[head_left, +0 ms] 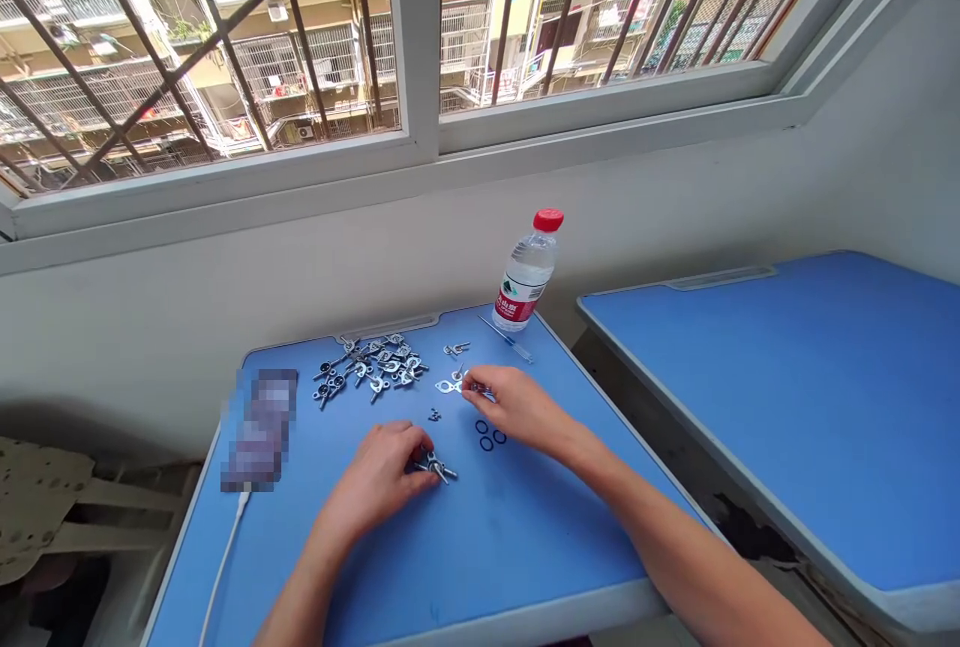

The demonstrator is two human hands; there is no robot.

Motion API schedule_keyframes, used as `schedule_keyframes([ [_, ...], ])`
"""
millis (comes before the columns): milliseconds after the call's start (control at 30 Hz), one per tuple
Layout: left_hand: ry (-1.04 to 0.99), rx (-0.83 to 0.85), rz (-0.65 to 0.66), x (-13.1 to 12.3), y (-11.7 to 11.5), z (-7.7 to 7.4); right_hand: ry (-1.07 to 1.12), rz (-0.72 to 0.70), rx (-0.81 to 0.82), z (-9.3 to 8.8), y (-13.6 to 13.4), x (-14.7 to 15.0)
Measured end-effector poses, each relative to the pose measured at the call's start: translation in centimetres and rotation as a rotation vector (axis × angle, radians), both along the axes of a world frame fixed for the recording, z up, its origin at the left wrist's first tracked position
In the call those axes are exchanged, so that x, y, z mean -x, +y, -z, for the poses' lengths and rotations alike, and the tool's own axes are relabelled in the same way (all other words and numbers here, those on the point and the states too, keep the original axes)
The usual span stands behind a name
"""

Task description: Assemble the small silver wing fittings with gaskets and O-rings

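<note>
My left hand (pixel 386 472) rests on the blue desk (pixel 480 547), its fingers closed on a small metal fitting (pixel 437 468) that sticks out to the right. My right hand (pixel 510 403) lies further back, fingertips pinched at a flat metal piece (pixel 450 386). Three small dark rubber rings (pixel 489 435) lie just in front of the right hand. A pile of several metal fittings (pixel 371 365) sits at the back left of the desk. A few tiny dark bits (pixel 434 415) lie between the hands.
A water bottle with a red cap (pixel 527 272) stands at the desk's back right corner, a thin clear stick (pixel 507 338) beside it. A blurred phone (pixel 260 427) with a white cable (pixel 225 552) lies at left. A second blue desk (pixel 787 397) stands to the right, below a barred window (pixel 420 37).
</note>
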State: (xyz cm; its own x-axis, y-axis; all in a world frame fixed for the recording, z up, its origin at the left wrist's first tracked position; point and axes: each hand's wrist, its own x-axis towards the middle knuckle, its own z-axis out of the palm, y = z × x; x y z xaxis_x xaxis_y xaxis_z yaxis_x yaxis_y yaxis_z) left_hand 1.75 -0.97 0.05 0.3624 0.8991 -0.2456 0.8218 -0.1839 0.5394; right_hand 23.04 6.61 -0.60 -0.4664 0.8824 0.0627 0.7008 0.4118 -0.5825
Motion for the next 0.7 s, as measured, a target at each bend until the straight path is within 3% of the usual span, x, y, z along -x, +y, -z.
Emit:
schedule_keyframes([
  [333,-0.021,0.037,0.0,0.5,0.1,-0.1,-0.142,0.006,0.047,-0.3,1.1,-0.8],
  [700,-0.038,0.082,-0.033,0.6,0.0,-1.1,-0.147,0.07,-0.001,1.5,1.9,0.5],
])
